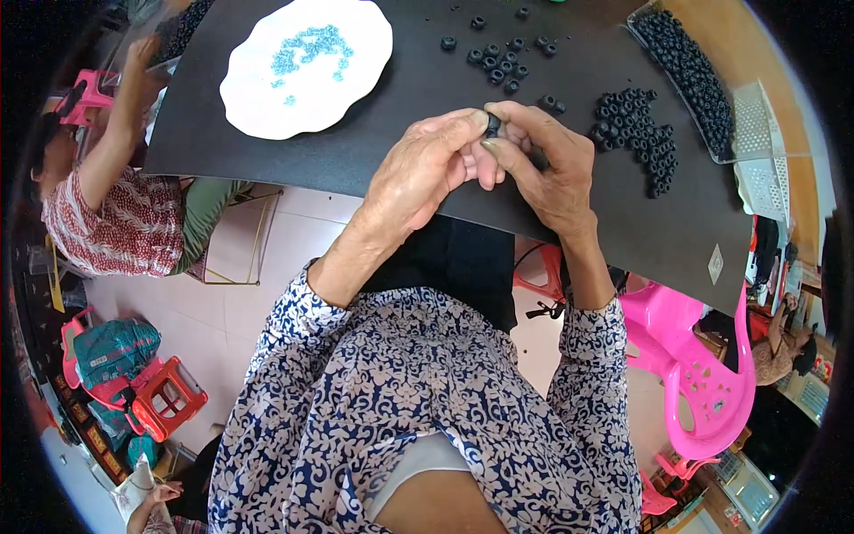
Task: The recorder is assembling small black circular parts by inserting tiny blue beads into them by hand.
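At the table's near edge my two hands meet around one small black ring-shaped piece (492, 125). My left hand (416, 165) pinches it between thumb and fingers from one side. From the other side my right hand (553, 167) grips it too, thumb and forefinger closed on it. Similar black pieces with holes lie loose beyond my hands (509, 64), and a denser pile of black pieces (636, 133) sits to the right. A white wavy-edged plate (253, 93) at the far left bears tiny blue bits (307, 52).
A clear-sided tray full of black pieces (685, 76) stands at the far right, beside a white perforated basket (763, 133). Below the dark table (676, 240) is a pink plastic chair (712, 383). A person in a red patterned top (116, 222) sits left, near a red stool (169, 399).
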`<control>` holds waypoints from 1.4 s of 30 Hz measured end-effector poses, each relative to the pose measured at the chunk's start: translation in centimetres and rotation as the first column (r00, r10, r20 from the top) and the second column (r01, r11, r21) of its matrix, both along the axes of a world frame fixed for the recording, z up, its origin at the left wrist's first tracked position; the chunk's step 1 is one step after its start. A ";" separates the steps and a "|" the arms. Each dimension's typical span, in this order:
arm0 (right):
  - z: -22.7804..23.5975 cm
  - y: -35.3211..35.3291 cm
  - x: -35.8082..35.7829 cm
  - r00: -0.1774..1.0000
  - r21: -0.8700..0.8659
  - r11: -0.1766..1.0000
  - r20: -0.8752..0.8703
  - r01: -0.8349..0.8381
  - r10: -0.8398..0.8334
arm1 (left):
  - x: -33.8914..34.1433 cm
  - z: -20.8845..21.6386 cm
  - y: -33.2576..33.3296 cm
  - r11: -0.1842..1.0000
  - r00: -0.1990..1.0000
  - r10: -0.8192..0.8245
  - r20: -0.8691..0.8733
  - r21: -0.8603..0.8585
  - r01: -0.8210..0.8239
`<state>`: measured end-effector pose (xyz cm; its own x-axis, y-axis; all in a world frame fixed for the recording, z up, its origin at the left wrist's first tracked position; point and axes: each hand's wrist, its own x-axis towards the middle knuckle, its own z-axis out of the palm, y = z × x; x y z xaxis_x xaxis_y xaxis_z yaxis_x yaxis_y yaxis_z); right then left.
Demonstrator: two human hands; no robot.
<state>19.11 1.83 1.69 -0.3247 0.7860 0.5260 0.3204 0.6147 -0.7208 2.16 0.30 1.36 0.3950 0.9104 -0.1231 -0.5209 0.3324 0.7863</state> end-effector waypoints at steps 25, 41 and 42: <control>-0.1 0.5 0.7 0.995 0.062 0.995 -0.057 0.082 -0.079 | 0.6 -0.8 1.0 0.999 0.999 -0.009 0.047 -0.032 0.010; 0.3 -0.1 1.1 0.953 -0.353 0.934 -0.299 -0.061 -0.050 | 0.7 -0.7 1.4 0.998 0.996 -0.054 0.073 -0.008 0.055; 0.1 0.0 1.3 0.944 -0.389 0.918 -0.326 -0.075 -0.060 | 0.6 -0.8 1.5 0.998 0.991 -0.039 0.126 -0.039 0.044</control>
